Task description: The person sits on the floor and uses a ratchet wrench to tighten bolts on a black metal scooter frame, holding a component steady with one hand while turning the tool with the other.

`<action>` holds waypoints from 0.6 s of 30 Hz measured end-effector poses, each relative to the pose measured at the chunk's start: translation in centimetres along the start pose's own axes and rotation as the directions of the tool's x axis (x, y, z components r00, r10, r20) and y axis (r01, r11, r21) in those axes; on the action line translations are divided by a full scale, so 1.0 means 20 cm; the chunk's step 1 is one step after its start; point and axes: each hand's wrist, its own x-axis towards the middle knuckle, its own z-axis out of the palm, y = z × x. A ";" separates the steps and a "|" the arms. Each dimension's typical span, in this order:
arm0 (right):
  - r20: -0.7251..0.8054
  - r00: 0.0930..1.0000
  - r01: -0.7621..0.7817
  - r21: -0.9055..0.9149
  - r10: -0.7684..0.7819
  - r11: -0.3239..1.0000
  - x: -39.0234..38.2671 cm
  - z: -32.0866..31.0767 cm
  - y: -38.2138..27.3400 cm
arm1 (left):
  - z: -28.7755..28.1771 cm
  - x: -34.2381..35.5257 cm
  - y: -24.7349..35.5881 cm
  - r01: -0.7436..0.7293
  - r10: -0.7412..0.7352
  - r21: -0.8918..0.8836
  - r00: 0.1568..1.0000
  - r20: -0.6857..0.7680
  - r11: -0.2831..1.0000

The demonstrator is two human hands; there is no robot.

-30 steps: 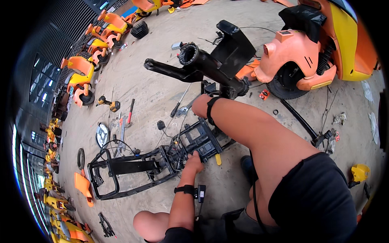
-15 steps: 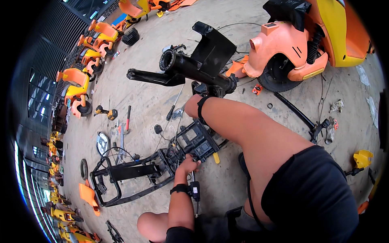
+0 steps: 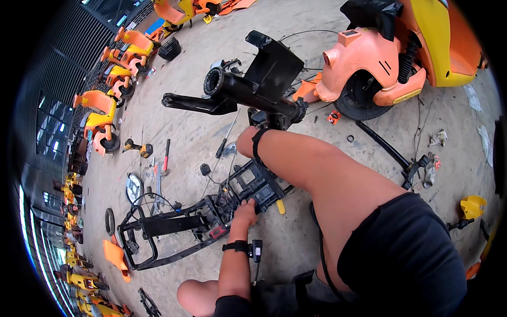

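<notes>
A black scooter frame (image 3: 174, 252) lies on the concrete floor in front of me. My left hand (image 3: 244, 213) is closed at its right part, knuckles up, beside a black box-like section (image 3: 259, 189). A red and black piece (image 3: 217, 231) shows just left of that hand; whether it is held cannot be told. My right arm reaches across from the lower right. Only the back of my right hand (image 3: 246, 141) shows, below the upright black head tube (image 3: 253, 95), and its fingers are hidden. A small device (image 3: 257, 250) is strapped to my left wrist.
A yellow power drill (image 3: 139, 148), a red-handled hammer (image 3: 167, 157), a screwdriver (image 3: 222, 147) and wrenches lie beyond the frame. An orange-yellow scooter (image 3: 369, 63) stands at the upper right, near a black rod (image 3: 383, 143). Several more scooters line the left wall.
My left hand has turned, and the red and black piece now shows beside it. My right hand and the head tube have shifted slightly left.
</notes>
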 end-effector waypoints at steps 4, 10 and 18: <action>-0.017 1.000 0.018 -0.020 -0.018 1.000 -0.01 0.01 0.01 | -0.04 0.01 -0.02 -0.105 0.115 0.145 0.991 -0.062 0.984; -0.021 1.000 0.006 0.005 -0.006 1.000 -0.07 -0.04 0.03 | 0.02 0.08 -0.07 0.016 -0.020 0.132 0.999 0.026 0.991; 0.005 1.000 0.018 -0.029 -0.018 0.999 -0.04 0.00 0.05 | -0.07 0.01 0.03 0.339 -0.209 -0.567 0.936 0.283 0.751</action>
